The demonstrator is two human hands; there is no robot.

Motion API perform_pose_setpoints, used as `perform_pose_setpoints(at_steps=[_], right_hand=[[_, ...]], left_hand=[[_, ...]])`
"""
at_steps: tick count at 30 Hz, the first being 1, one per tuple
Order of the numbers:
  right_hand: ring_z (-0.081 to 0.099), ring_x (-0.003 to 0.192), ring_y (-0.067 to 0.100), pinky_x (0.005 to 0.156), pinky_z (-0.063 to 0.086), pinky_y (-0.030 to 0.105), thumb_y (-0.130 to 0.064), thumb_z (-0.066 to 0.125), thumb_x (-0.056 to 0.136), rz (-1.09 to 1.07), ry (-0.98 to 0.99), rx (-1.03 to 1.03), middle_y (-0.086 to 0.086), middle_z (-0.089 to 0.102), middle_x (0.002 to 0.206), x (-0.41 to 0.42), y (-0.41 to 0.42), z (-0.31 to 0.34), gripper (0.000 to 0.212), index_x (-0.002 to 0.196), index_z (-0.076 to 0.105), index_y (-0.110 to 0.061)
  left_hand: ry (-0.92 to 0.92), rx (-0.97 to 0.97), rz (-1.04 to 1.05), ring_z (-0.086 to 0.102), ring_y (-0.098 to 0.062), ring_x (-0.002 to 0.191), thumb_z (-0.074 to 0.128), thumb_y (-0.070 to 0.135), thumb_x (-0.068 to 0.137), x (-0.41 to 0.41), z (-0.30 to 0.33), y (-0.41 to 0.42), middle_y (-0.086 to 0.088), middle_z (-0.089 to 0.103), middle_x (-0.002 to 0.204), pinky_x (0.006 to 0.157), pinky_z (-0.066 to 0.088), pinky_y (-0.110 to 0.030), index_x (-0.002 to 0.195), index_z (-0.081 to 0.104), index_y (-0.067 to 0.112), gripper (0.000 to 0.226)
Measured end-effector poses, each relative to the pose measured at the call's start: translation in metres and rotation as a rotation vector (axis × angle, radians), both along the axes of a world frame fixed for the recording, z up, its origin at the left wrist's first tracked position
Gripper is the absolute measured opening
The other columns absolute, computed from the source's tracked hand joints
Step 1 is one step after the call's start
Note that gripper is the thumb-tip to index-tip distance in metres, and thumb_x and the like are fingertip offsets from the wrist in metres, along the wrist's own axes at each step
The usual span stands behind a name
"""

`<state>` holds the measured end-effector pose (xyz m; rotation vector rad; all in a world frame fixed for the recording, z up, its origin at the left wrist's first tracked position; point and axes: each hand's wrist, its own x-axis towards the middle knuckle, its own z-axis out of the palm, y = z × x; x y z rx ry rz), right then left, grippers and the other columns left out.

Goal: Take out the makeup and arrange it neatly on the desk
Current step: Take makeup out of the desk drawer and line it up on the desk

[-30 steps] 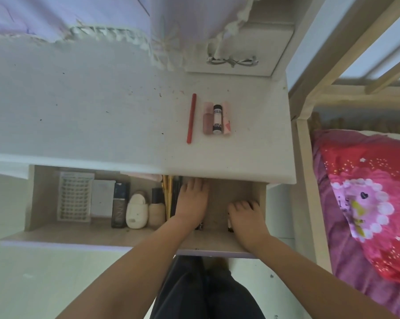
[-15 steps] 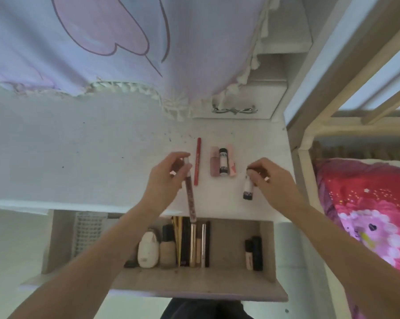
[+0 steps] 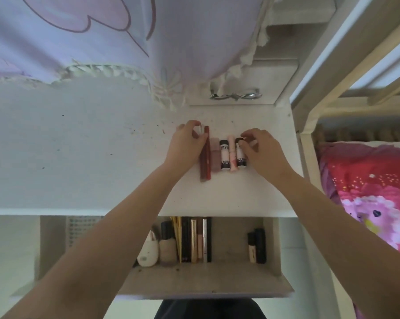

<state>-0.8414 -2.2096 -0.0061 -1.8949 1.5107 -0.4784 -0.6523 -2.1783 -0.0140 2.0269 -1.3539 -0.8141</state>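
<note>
A row of makeup lies on the white desk: a dark brown-red pencil, a red pencil, a dusty pink tube, a white tube with a black cap, a pale pink tube and a second white tube with a black cap. My left hand pinches the top of the dark pencil at the row's left end. My right hand pinches the second white tube at the right end. Below, the open drawer holds more makeup.
In the drawer stand a white egg-shaped item, a beige bottle, several slim sticks and pens and two small dark tubes. A lilac curtain hangs over the desk's back. A bed with pink bedding is at the right.
Both hands left the drawer with one item each, carried them up to the desk, and now have them laid down at the two ends of the row.
</note>
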Motion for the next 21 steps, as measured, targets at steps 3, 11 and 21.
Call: perform_pose_setpoints(at_steps=[3,11,21], right_hand=[[0.049,0.071,0.001,0.063,0.037,0.007,-0.022,0.049,0.096,0.003,0.008,-0.027,-0.002,0.054,0.105,-0.016,0.023,0.01,0.023,0.116,0.058,-0.014],[0.061,0.083,0.011,0.07,0.043,0.018,-0.026,0.044,0.093,0.44,0.269,0.109,-0.002,0.063,0.098,-0.078,0.16,-0.04,0.027,0.107,0.063,-0.012],[0.028,0.136,0.035,0.116,0.016,0.042,-0.005,0.047,0.091,0.638,0.931,0.029,0.019,0.029,0.148,-0.062,0.178,-0.104,0.038,0.128,0.052,0.003]], left_hand=[[0.075,-0.044,0.025,0.06,-0.017,0.082,0.051,0.02,0.095,-0.005,0.01,0.033,0.0,0.056,0.098,0.072,0.053,-0.03,0.13,0.045,0.017,0.035],[-0.121,0.118,-0.389,0.054,-0.002,0.081,0.046,0.022,0.096,-0.051,-0.046,0.201,0.006,0.063,0.1,0.068,0.041,-0.013,0.114,0.06,0.02,0.023],[-0.735,0.408,-0.414,0.032,-0.035,0.127,0.035,0.01,0.093,-0.084,-0.108,0.174,-0.019,0.032,0.14,0.099,0.034,-0.042,0.139,0.032,0.004,0.047]])
